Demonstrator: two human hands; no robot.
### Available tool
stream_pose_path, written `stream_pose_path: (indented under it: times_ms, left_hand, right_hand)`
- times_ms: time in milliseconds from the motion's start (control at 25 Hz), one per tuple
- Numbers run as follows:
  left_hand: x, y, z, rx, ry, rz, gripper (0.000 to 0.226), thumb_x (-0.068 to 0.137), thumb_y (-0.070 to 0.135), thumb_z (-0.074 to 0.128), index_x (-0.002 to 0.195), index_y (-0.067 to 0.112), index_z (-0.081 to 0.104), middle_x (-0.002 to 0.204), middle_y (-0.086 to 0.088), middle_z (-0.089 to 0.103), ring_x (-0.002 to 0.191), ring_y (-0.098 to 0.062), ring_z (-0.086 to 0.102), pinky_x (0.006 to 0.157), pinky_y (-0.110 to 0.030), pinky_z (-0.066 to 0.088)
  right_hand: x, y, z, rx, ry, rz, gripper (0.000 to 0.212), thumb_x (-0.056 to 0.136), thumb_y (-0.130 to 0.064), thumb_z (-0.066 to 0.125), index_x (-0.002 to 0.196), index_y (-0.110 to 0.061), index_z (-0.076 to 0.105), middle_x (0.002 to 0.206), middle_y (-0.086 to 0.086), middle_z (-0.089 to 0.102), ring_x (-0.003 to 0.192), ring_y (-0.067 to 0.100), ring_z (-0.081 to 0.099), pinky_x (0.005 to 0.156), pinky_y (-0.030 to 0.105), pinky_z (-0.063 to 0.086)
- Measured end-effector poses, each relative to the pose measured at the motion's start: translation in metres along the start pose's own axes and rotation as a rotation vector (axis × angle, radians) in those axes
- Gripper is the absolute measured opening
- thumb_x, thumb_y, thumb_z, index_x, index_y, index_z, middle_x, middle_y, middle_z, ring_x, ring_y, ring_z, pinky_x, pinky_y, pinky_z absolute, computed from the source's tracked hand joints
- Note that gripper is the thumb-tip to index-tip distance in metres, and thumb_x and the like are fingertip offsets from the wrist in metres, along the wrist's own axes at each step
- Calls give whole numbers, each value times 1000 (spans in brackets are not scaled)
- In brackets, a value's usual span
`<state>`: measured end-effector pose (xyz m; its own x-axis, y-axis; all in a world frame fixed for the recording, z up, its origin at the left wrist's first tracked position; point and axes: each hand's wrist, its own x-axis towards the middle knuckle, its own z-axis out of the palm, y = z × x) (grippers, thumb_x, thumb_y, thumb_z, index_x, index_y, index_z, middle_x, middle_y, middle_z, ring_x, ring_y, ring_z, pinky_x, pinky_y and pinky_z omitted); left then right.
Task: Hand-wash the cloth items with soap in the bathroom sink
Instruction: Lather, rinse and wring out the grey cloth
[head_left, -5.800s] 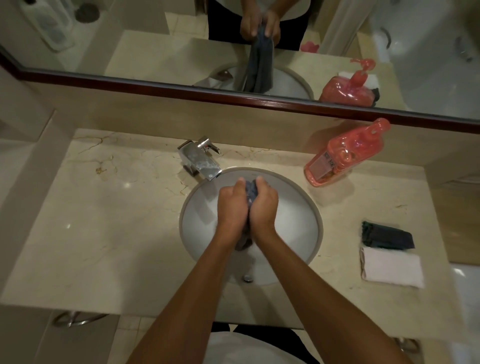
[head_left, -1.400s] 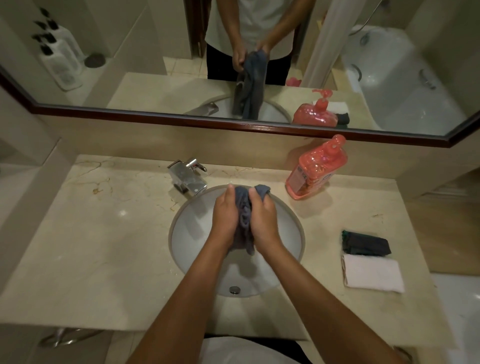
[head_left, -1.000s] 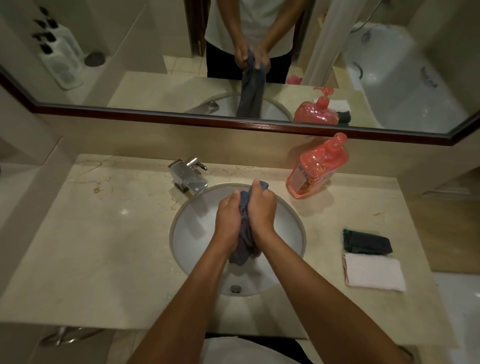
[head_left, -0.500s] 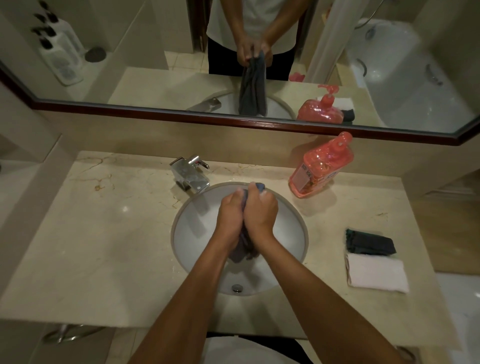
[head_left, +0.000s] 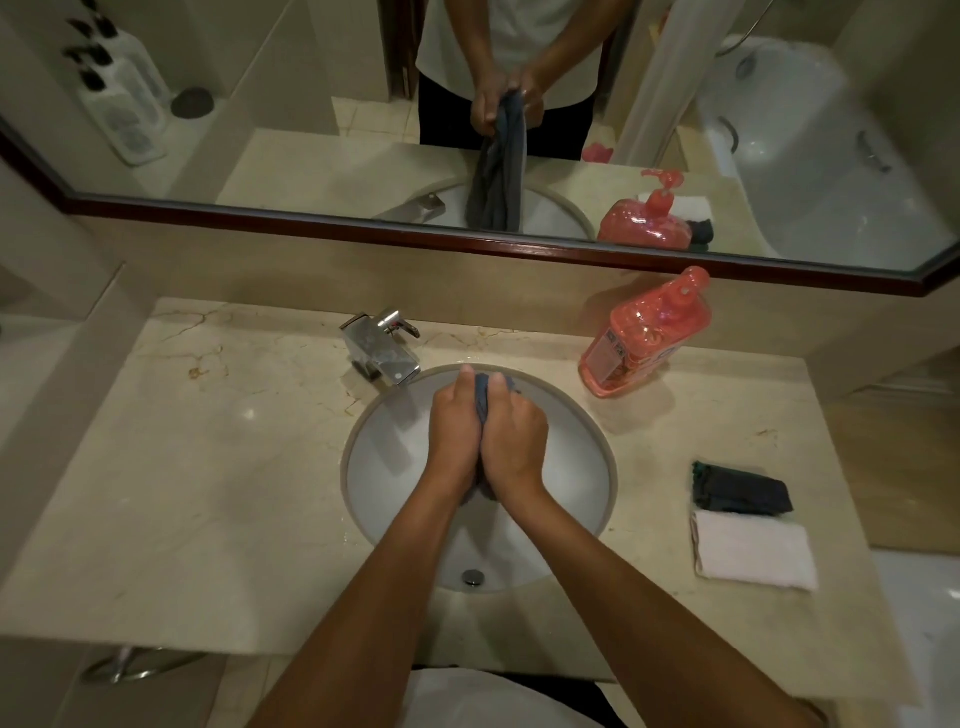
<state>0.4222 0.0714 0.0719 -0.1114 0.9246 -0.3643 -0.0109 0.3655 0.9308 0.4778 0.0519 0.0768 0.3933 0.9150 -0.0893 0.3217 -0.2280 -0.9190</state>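
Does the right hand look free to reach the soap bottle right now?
Probably not yet: the right hand grips the grey cloth with the left hand. The path to the soap bottle looks unobstructed.

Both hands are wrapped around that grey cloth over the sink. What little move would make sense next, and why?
Probably another rub of the fists against each other. The left hand and right hand grip the bunched grey cloth over the sink, the faucet isn't visibly running, so scrubbing seems unfinished.
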Motion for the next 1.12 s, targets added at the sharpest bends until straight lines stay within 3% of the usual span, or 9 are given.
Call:
stream_pose_path:
  times_ms: [320,440,600,680,760,880,1000,1080,1120]
  left_hand:
    - [-1,2,1,-45,-162,-35,50,110,34,36,83,12,71,71,-5,72,71,-17,70,72,-31,52]
    - [-1,7,-4,-110,-178,-16,46,110,30,40,81,11,71,76,-9,73,75,-20,70,78,-34,55]
    - [3,16,-14,-280,-159,-16,48,107,24,47,63,20,65,65,-3,64,64,-16,61,67,-31,51]
    - [8,17,-19,-297,-151,0,39,105,23,51,67,19,60,65,-4,58,62,-17,55,67,-33,46]
    - [10,22,-24,-289,-146,3,33,106,22,51,74,16,57,66,-3,58,62,-15,54,65,-31,46]
    - [12,30,-28,-215,-158,17,30,107,23,48,79,15,57,70,-3,58,67,-16,54,67,-32,46]
    - [8,33,-28,-102,-197,31,32,107,21,45,76,16,52,67,-1,52,65,-14,46,65,-33,40]
    - [0,37,-26,-72,-263,35,35,107,19,45,73,17,54,63,4,53,61,-10,47,63,-31,40]
    - [-4,41,-24,-64,-288,31,36,107,18,45,74,16,59,63,5,58,61,-8,51,64,-28,43]
  right_hand:
    - [43,-4,-4,18,27,170,56,107,-32,35,53,-19,36,52,1,42,50,16,38,56,34,30]
    - [39,7,-7,55,-41,265,48,104,-42,39,61,-21,47,62,1,53,62,18,51,62,35,38]
    - [33,19,-27,161,-252,373,30,100,-37,54,85,-15,68,88,6,73,86,21,69,81,37,53]
    - [38,29,-38,99,-303,488,39,97,-47,55,94,-13,74,98,10,76,95,25,71,93,43,56]
    - [39,26,-51,-40,-351,540,51,98,-54,49,96,-11,75,96,12,75,93,28,71,88,42,57]
    - [34,18,-67,-430,-279,382,60,101,-52,43,82,-4,73,87,19,73,85,35,68,79,40,53]
    - [26,1,-73,-387,-107,105,44,100,-40,52,64,-17,63,70,0,65,72,20,59,70,33,43]
    - [25,-8,-69,-143,-182,35,21,103,-30,52,103,-24,72,103,-9,68,96,6,59,85,24,41]
    - [24,-12,-66,-17,-296,30,29,105,-27,48,129,-22,64,122,-11,62,113,2,55,94,19,38]
